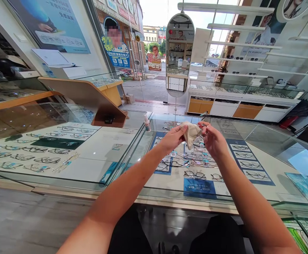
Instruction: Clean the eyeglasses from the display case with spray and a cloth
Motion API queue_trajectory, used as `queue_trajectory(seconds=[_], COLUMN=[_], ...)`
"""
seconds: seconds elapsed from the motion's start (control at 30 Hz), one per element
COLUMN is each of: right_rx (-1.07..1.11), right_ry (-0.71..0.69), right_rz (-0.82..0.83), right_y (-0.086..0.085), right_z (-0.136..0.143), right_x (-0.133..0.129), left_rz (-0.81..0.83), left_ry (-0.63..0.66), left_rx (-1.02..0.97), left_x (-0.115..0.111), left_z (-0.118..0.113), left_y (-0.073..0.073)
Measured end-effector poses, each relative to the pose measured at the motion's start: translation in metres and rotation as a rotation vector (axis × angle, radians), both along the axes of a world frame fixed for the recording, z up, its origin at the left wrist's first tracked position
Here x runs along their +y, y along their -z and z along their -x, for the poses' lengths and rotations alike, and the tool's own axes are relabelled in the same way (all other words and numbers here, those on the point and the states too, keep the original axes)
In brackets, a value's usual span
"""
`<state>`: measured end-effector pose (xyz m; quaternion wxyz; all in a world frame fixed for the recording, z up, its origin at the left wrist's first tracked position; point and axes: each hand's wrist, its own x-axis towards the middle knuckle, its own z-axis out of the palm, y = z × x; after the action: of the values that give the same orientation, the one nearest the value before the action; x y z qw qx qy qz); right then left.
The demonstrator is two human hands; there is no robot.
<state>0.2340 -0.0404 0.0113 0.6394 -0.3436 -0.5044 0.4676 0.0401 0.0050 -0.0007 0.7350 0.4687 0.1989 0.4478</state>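
Above the glass counter, my left hand [175, 137] is closed on a beige cloth [192, 134]. Its folds hang down between my two hands and seem to cover part of a pair of eyeglasses. My right hand [213, 138] pinches the thin dark frame of these eyeglasses [204, 123], close to the cloth's right edge. One slender temple sticks up above my right fingers. The lenses are mostly hidden by the cloth and fingers. Under the glass below my hands lie rows of eyeglasses [194, 175].
A small spray bottle [146, 123] stands on the counter left of my hands. Further left is a tilted wooden-backed panel [90, 95]. An oval mirror [179, 56] rises beyond the counter. More eyeglasses [32, 150] fill the left glass case. White shelves [233, 60] hold sunglasses at the back right.
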Motion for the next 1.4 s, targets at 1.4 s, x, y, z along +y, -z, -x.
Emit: queue_trajectory(seconds=[1.4], right_rx=[-0.041], right_ry=[-0.160], right_rz=[0.078], right_y=[0.007], right_z=[0.007], right_x=[-0.005], left_rz=[-0.028], left_ry=[0.168], left_rx=[0.129], left_x=[-0.011], left_z=[-0.002], left_y=[0.004])
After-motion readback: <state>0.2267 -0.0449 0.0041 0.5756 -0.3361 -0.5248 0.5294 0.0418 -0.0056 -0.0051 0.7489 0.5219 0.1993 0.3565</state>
